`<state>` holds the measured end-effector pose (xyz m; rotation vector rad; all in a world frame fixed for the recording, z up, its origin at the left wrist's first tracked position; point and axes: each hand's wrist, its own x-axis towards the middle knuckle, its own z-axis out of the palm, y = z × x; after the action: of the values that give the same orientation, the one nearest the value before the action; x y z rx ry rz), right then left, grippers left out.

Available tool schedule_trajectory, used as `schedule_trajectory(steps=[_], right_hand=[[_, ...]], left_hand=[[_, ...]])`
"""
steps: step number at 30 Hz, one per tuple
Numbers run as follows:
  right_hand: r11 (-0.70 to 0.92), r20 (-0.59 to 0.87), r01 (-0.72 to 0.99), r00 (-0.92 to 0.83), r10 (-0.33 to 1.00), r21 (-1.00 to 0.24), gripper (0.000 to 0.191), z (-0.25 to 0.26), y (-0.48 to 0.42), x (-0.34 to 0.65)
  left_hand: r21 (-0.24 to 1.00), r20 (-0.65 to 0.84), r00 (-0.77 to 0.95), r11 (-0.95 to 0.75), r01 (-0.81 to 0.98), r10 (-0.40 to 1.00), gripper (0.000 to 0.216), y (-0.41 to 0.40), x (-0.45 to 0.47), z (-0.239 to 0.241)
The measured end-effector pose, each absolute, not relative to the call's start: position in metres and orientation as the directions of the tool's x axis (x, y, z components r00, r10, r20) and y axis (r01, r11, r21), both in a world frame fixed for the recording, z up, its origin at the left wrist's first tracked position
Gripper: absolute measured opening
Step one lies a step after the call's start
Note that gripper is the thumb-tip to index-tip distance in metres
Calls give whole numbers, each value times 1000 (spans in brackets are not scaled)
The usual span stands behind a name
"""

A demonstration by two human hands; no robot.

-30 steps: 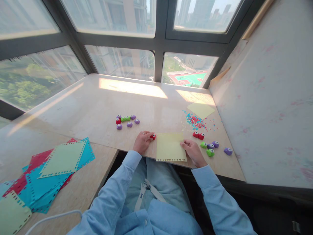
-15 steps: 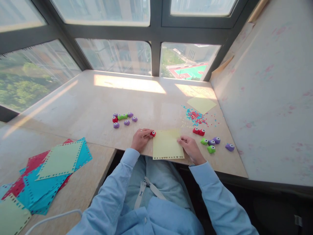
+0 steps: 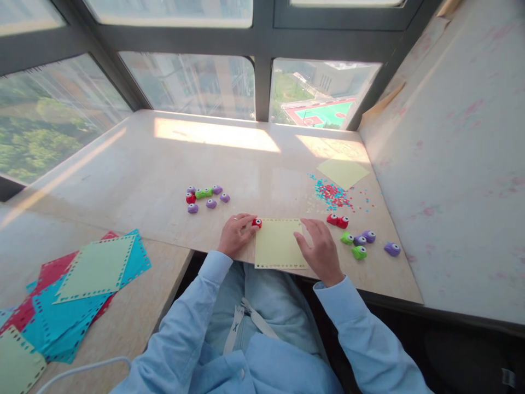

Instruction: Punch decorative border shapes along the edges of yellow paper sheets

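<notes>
A pale yellow sheet of paper (image 3: 279,246) lies at the table's front edge, with rows of small punched shapes along its top and bottom. At its upper left corner sits a red craft hole punch (image 3: 257,222), gripped by the fingers of my left hand (image 3: 237,235). My right hand (image 3: 319,249) is open at the sheet's right edge, thumb and fingers apart. Whether its fingertips touch the paper I cannot tell. Two more red punches (image 3: 337,220) stand to the right of that hand, near green punches (image 3: 359,252) and purple punches (image 3: 392,249).
Several punches (image 3: 204,193) are grouped left of centre. Red and blue paper bits (image 3: 334,196) are scattered at the right, beside another yellow sheet (image 3: 343,172). Punched coloured sheets (image 3: 98,265) overlap at the left. A wall (image 3: 459,164) bounds the right side; windows stand behind.
My right hand has let go of the sheet's right edge and opened its fingers. The sheet now lies flatter and straighter. My left hand stays on the red punch. The view has shifted slightly.
</notes>
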<state>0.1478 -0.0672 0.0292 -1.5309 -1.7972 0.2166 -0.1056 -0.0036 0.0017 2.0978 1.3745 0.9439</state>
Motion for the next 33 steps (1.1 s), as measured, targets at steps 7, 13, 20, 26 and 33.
schedule_trajectory(steps=[7,13,20,26,33], right_hand=[[525,349,750,-404,846,-402,26,8,-52,139],[516,326,768,-412,851,-378,29,3,-52,138],[495,313,778,-395,864,-386,30,5,-54,137],[486,302,772,-388,871,-410,31,6,-54,136],[488,299,776,-393,869,-399,30,6,-54,136]], left_hand=[[655,306,238,-385,651,922,25,-1,-96,4],[673,300,299,-423,606,906,24,-3,-101,4],[690,263,256,-367,624,930,32,-7,-105,5],[684,240,220,-326,652,945,24,-6,-98,7],[673,247,190,-309,672,950,24,-6,-95,9]])
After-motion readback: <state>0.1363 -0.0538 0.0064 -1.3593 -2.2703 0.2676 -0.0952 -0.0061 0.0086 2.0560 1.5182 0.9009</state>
